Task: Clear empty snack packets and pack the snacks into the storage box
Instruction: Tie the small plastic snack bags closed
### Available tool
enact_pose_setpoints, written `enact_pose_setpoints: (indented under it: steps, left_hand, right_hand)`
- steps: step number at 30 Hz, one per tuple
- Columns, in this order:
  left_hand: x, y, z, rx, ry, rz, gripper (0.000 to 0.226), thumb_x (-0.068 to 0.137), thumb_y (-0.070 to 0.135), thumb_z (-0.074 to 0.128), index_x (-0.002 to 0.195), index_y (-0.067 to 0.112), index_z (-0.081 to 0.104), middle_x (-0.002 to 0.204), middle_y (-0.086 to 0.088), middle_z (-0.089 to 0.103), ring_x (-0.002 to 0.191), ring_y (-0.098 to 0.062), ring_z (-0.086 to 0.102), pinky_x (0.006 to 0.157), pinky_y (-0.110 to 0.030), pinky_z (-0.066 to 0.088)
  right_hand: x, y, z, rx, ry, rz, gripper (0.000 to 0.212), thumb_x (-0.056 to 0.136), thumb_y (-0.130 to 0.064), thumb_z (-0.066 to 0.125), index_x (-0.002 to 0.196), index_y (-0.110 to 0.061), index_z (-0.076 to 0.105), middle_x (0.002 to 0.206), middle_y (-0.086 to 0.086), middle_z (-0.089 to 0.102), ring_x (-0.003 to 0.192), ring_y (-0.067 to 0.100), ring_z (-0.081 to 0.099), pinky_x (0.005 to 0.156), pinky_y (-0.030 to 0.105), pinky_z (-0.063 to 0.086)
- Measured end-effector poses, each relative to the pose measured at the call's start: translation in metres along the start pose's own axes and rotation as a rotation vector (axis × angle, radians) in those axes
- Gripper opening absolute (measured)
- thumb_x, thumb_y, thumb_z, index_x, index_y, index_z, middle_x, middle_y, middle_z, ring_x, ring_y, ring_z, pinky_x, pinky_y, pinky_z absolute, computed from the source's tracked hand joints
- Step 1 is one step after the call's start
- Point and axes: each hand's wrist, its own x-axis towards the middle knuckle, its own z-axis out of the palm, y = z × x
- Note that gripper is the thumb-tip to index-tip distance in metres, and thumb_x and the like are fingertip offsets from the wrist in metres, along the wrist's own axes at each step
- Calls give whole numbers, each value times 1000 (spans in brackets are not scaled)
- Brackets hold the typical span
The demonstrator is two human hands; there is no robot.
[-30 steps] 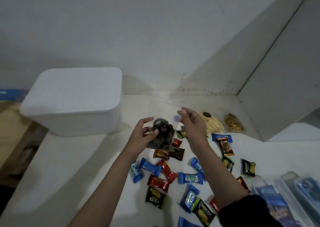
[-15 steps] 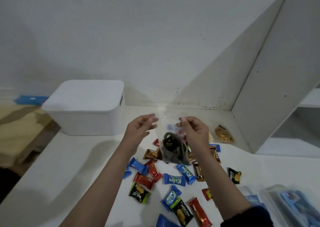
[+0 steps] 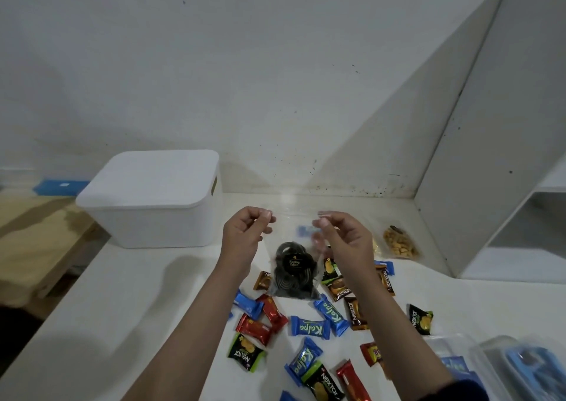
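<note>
white walls meet a white counter (image 3: 128, 302) that runs into a corner, with a slanted white panel (image 3: 477, 155) closing off the right side. at the back left of the counter sits a white storage box (image 3: 153, 204), its lid on. above the middle of the counter both hands are raised and hold up a clear plastic bag (image 3: 294, 235) by its top edge: the left hand (image 3: 245, 235) pinches the top left corner between thumb and fingers, and the right hand (image 3: 343, 238) pinches the top right corner the same way, the rest of each hand curled. the bag hangs between them, and dark spiral cookies (image 3: 294, 275) with a black round label sit bunched at its bottom, just above the counter. scattered on the counter below and around the bag are small wrapped snacks: blue packets (image 3: 309, 326), red packets (image 3: 254, 328), brown packets (image 3: 355, 313) and black-and-green packets (image 3: 245, 351). behind the right hand, near the slanted panel, lies a small clear bag of peanuts (image 3: 399, 243). at the bottom right corner are clear plastic containers (image 3: 502, 367) with something blue inside, blurred. off the counter's left edge a wooden surface (image 3: 33, 235) shows, with a blue object (image 3: 61, 186) lying at its far end.
</note>
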Motion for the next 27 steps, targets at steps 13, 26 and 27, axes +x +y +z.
enact_pose_setpoints:
  steps: [13,26,27]
  left_hand:
    - [14,9,9,222,-81,166,17,88,2,59,74,12,62,74,-2,64,70,-8,63,64,-20,52]
    - [18,9,12,378,-164,178,9,87,11,63,78,8,64,72,2,66,74,-30,60,71,-48,53]
    - [18,9,11,362,-167,171,10,87,10,62,77,10,64,71,2,66,72,-27,60,72,-49,53]
  right_hand:
    - [22,12,-2,-458,-14,-107,64,78,-30,75,133,-24,44,120,-13,53,111,5,48,84,10,36]
    - [39,-4,3,-680,-218,-251,8,85,-25,66,93,-24,66,88,-11,59,93,12,54,84,33,44]
    - [39,-5,5,-683,-230,-258,5,86,-23,65,90,-24,65,87,-10,59,90,12,55,84,35,47]
